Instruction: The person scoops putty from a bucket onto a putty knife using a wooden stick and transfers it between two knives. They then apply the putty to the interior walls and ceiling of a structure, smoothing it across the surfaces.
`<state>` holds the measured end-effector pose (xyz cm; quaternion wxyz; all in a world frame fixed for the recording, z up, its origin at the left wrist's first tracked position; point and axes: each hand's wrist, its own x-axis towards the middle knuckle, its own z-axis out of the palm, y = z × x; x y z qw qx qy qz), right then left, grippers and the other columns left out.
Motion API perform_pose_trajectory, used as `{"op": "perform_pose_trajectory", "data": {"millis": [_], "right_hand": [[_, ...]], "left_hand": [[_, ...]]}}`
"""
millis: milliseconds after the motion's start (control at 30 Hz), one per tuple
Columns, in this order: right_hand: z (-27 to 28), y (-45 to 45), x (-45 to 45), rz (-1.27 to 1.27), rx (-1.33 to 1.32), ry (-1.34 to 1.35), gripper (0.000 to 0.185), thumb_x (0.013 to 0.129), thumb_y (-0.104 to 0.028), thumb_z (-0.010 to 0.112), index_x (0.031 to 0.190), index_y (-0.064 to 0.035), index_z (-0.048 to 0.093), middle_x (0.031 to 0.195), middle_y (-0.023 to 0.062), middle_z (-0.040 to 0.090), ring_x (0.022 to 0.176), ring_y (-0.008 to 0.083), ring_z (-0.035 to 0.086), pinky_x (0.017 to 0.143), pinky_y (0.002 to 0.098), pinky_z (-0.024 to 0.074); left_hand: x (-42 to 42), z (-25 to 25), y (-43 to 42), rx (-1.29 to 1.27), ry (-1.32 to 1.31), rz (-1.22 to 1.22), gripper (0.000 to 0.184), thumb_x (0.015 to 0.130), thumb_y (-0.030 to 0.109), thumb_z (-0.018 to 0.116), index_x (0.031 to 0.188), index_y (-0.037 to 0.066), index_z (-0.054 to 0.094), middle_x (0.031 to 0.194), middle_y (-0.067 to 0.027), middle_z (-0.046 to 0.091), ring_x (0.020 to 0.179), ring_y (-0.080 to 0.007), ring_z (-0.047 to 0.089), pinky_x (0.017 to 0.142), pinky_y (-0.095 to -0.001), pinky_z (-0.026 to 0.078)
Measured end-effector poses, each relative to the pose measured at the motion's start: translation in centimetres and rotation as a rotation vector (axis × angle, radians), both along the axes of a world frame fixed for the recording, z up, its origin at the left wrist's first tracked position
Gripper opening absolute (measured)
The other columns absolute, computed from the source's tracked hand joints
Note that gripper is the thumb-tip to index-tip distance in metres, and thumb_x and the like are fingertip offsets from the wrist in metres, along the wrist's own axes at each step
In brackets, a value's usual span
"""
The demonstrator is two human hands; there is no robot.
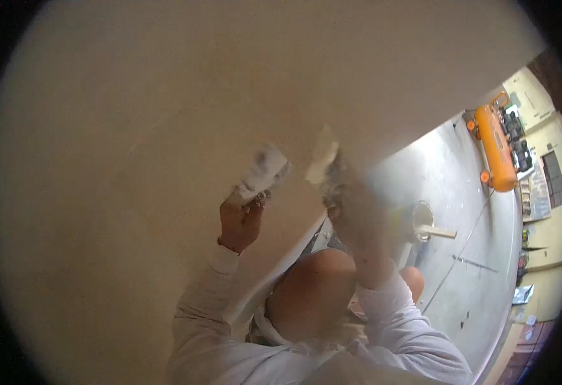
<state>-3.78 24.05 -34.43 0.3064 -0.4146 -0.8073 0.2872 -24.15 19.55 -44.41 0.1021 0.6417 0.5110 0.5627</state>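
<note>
My left hand (242,223) is closed around the lower end of a flat scraper (265,172) coated in white putty, held up in front of a large beige panel surface (133,192). My right hand (351,208) is smeared by haze or motion. Its fingers seem wrapped round a putty knife (322,162) with a pale, cream-smeared blade, close to the same surface. The two tools are a short gap apart. The handles are mostly hidden by the fingers, and whether either blade touches the panel I cannot tell.
On the grey floor (447,192) to the right stands an open bucket (422,218) with a pale stick (440,231) jutting out. Farther off is an orange air compressor (495,147) on wheels. My bent knee (319,282) is below the hands, beside the panel's slanting lower edge.
</note>
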Motion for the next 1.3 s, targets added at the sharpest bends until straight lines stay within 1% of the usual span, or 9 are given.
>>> {"op": "perform_pose_trajectory", "data": {"millis": [67, 267, 367, 500, 567, 800, 900, 1000, 1300], "right_hand": [[0.9, 1.9, 0.0, 0.016, -0.316, 0.477, 0.034, 0.081, 0.001, 0.051, 0.115, 0.0000, 0.047, 0.108, 0.0143, 0.057, 0.097, 0.0275, 0.059, 0.077, 0.0371, 0.0547], [1.3, 4.4, -1.6, 0.052, -0.335, 1.052, 0.037, 0.081, 0.009, 0.050, 0.115, -0.0022, 0.049, 0.111, 0.0152, 0.057, 0.100, 0.0313, 0.058, 0.082, 0.0442, 0.0524], [2.0, 4.0, -2.0, 0.091, 0.225, 0.092, 0.042, 0.075, 0.013, 0.054, 0.113, -0.0043, 0.055, 0.119, 0.0151, 0.055, 0.104, 0.0354, 0.057, 0.089, 0.0452, 0.0485], [2.3, 4.8, -3.5, 0.397, 0.662, 0.213, 0.047, 0.068, 0.011, 0.055, 0.111, -0.0060, 0.059, 0.119, 0.0193, 0.055, 0.111, 0.0340, 0.054, 0.093, 0.0421, 0.0452], [2.8, 3.9, -3.1, 0.111, 0.619, -0.406, 0.043, 0.072, 0.011, 0.052, 0.111, -0.0053, 0.059, 0.118, 0.0195, 0.055, 0.110, 0.0308, 0.055, 0.093, 0.0399, 0.0459], [0.0, 4.0, 0.7, -0.092, 0.348, -0.123, 0.030, 0.077, 0.007, 0.053, 0.103, -0.0049, 0.063, 0.103, 0.0107, 0.064, 0.098, 0.0297, 0.061, 0.083, 0.0347, 0.0518], [3.6, 4.2, 2.8, 0.027, 0.616, -0.092, 0.020, 0.077, -0.001, 0.060, 0.095, -0.0062, 0.067, 0.098, 0.0068, 0.066, 0.096, 0.0268, 0.062, 0.087, 0.0368, 0.0491], [7.5, 4.7, 3.3, 0.398, 0.754, -0.174, 0.019, 0.074, -0.008, 0.063, 0.092, -0.0086, 0.068, 0.097, 0.0053, 0.066, 0.099, 0.0247, 0.060, 0.094, 0.0408, 0.0439], [7.3, 5.8, -0.1, 0.652, 0.900, -0.323, 0.021, 0.075, -0.007, 0.062, 0.095, -0.0076, 0.066, 0.101, 0.0051, 0.065, 0.104, 0.0240, 0.058, 0.095, 0.0448, 0.0421]], "left_hand": [[0.2, 0.0, 0.1, -0.165, -1.101, -0.233, 0.037, 0.076, -0.003, 0.052, 0.112, -0.003, 0.046, 0.097, -0.0149, 0.061, 0.081, -0.0218, 0.064, 0.063, -0.0266, 0.055], [-1.5, 6.7, 0.5, -0.315, -1.613, -0.755, 0.054, 0.068, 0.003, 0.054, 0.118, -0.005, 0.036, 0.097, -0.0168, 0.059, 0.075, -0.0261, 0.066, 0.054, -0.0359, 0.060], [-1.0, 8.6, 1.5, -0.290, -1.536, -0.921, 0.055, 0.069, 0.004, 0.054, 0.119, -0.004, 0.035, 0.103, -0.0175, 0.057, 0.076, -0.0257, 0.066, 0.056, -0.0351, 0.060], [-1.3, 9.2, 1.5, -0.303, -1.475, -0.799, 0.053, 0.072, 0.007, 0.052, 0.120, -0.005, 0.035, 0.108, -0.0190, 0.055, 0.083, -0.0246, 0.065, 0.061, -0.0340, 0.060], [-1.8, 8.3, 0.9, -0.282, -1.287, -0.669, 0.045, 0.078, 0.011, 0.051, 0.119, -0.003, 0.037, 0.110, -0.0187, 0.054, 0.090, -0.0228, 0.063, 0.067, -0.0338, 0.060], [-4.6, 5.7, 1.7, 0.283, -0.170, -0.167, 0.032, 0.092, 0.021, 0.042, 0.115, -0.002, 0.044, 0.118, -0.0180, 0.051, 0.083, -0.0195, 0.065, 0.049, -0.0278, 0.058], [-5.3, 5.5, 1.6, -0.106, -1.057, -0.608, 0.033, 0.089, 0.018, 0.045, 0.113, -0.004, 0.046, 0.113, -0.0179, 0.055, 0.075, -0.0193, 0.067, 0.041, -0.0257, 0.056], [-5.8, 7.8, 1.6, -0.366, -1.334, -0.675, 0.034, 0.080, 0.011, 0.050, 0.110, -0.004, 0.049, 0.104, -0.0157, 0.060, 0.074, -0.0202, 0.067, 0.043, -0.0250, 0.056], [-4.0, 10.9, 0.4, -0.405, -1.039, -0.394, 0.050, 0.071, 0.017, 0.054, 0.115, -0.003, 0.045, 0.100, -0.0159, 0.062, 0.078, -0.0236, 0.067, 0.057, -0.0271, 0.058]]}}
